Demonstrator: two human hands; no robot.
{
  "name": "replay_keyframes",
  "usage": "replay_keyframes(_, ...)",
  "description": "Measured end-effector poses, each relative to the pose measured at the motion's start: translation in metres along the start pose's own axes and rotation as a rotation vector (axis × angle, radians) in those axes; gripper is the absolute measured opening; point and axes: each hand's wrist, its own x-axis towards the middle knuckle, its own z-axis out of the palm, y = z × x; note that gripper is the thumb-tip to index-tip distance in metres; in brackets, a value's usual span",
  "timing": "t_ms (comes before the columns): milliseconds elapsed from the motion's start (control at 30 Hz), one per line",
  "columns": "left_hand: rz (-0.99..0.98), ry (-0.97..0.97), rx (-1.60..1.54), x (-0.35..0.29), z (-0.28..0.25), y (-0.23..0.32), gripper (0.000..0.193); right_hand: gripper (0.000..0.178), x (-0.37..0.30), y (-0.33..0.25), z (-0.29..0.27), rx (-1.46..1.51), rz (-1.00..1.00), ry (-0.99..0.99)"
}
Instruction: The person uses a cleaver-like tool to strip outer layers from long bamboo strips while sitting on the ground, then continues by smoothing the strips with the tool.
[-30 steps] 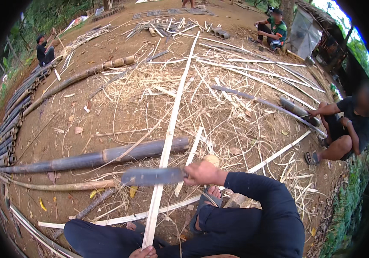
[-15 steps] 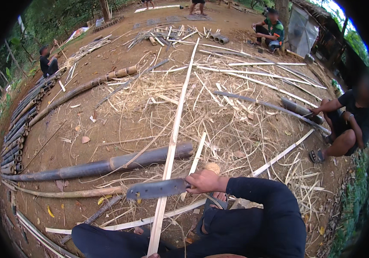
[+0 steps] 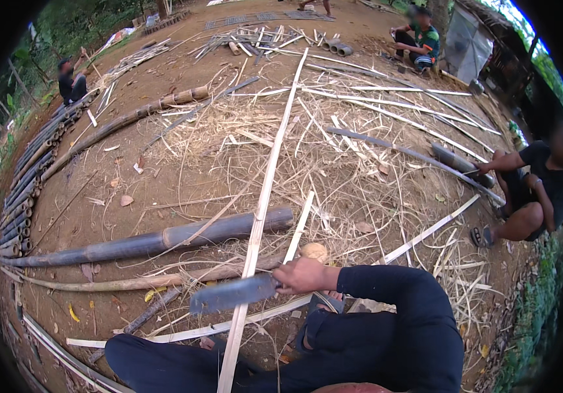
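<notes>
with right hand (image 3: 300, 275) curled tight round knife (image 3: 219, 297) at lower centre, best shave shallowly along strip (image 3: 257, 226), though cannot tell left hand's hold.

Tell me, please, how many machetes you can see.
1 machete, in the person's right hand, crossing the pale strip. Others may be hidden; what the co-worker at right holds is too small to tell.

We see dull grey metal in the knife blade (image 3: 229, 294), though blur makes its finish hard to judge. The long pale strip (image 3: 265, 190) is split bamboo, matt and raw; the thick dark pole (image 3: 131, 245) has a smooth, faintly glossy rind. We find matt black cloth in the sleeve (image 3: 406, 288) and rough earth underfoot (image 3: 72, 209).
</notes>
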Motion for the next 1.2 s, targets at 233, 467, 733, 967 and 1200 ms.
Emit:
replay_keyframes(233, -0.097, 0.484, 0.103, -0.057, -0.056, -0.097, 0.030, 0.034, -0.025, 0.170, -0.014, -0.210, 0.897, -0.150)
replay_keyframes(467, -0.148, 0.513, 0.210, -0.065, 0.003, -0.025, 0.025, 0.051, -0.054, 0.127, -0.019, 0.008, 1.019, 0.053)
replay_keyframes(733, -0.036, 0.001, -0.027, 0.011, 0.057, 0.069, 0.036, 0.039, -0.050, -0.003, -0.006, 0.345, 0.780, 0.130)
replay_keyframes(967, -0.019, -0.070, -0.087, 0.067, 0.091, 0.090, 0.038, 0.035, -0.035, -0.028, -0.024, 0.113, -0.014, 0.061)
replay_keyframes(1200, -0.082, -0.014, -0.080, 0.015, 0.073, 0.058, 0.038, 0.041, -0.022, 0.136, -0.012, -0.055, 0.811, -0.120)
